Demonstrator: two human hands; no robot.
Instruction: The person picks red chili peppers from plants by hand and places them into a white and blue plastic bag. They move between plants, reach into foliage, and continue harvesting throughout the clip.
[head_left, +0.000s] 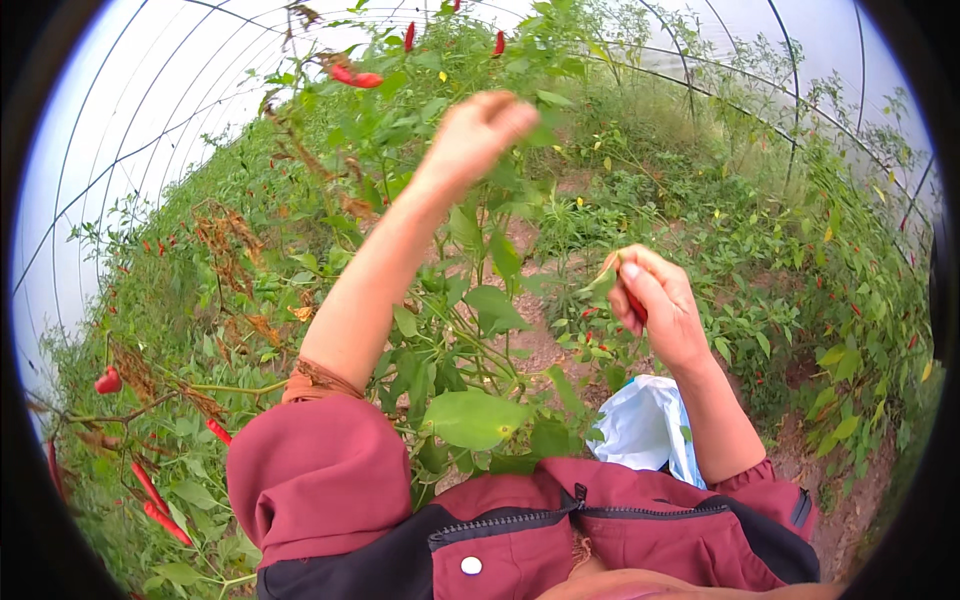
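My right hand (660, 300) is closed around a red chili pepper (636, 306), with a green leaf (602, 280) sticking out by the fingertips. Farther up, my left hand (487, 127) is raised among the pepper plants and blurred; whether anything is in its fingers cannot be told. Two red peppers (356, 76) hang on a withered stem to the left of it, and another red pepper (499, 43) hangs above it. A broad green leaf (476, 420) lies just in front of my jacket.
A white and blue bag (641, 424) stands open below my right forearm. Pepper plants crowd both sides, with more red peppers (166, 523) at lower left and dried leaves (225, 244) at left. Bare soil (544, 330) shows between rows. The plastic tunnel's metal hoops (793, 82) arch around.
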